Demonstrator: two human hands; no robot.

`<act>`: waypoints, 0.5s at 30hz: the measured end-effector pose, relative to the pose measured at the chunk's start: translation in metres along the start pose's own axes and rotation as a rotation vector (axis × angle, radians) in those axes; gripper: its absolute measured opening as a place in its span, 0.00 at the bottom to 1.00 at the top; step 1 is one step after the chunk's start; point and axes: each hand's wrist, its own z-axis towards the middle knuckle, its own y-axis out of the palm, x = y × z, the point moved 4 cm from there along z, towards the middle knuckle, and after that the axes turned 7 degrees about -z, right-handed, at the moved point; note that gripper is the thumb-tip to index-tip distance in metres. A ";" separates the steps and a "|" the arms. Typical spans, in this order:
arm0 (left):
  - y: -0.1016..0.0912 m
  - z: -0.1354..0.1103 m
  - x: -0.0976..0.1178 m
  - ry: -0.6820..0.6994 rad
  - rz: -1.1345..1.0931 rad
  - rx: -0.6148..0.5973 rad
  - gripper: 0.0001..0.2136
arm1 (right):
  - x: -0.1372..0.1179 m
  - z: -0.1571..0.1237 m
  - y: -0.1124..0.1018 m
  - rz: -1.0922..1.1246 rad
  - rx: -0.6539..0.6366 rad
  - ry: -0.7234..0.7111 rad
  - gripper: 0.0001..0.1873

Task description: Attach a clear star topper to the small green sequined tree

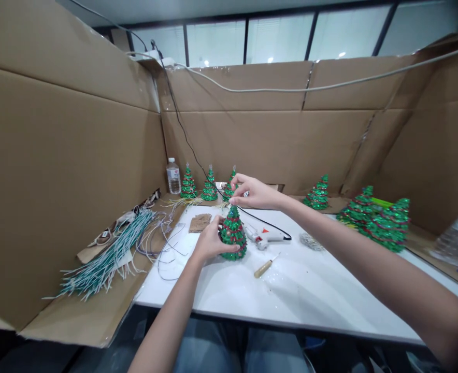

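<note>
From afar I see the tree (233, 232) upright on the table (314, 295), long axis vertical: right of my left hand (212, 241), clamped around its lower body, and below my right hand (255, 192), fingertips bunched at its tip, their grip unclear.

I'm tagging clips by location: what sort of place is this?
Probably a craft workstation: cardboard panels back a white table holding a glue gun, and the left hand grips a small decorated tree.
</note>
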 end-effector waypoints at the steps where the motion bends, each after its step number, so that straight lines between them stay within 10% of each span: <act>1: 0.000 0.000 -0.001 -0.005 -0.001 -0.003 0.30 | -0.001 0.000 0.001 -0.004 -0.021 -0.011 0.18; 15: -0.001 0.000 -0.021 -0.056 -0.099 0.050 0.27 | 0.018 0.010 0.017 -0.236 -0.188 -0.021 0.18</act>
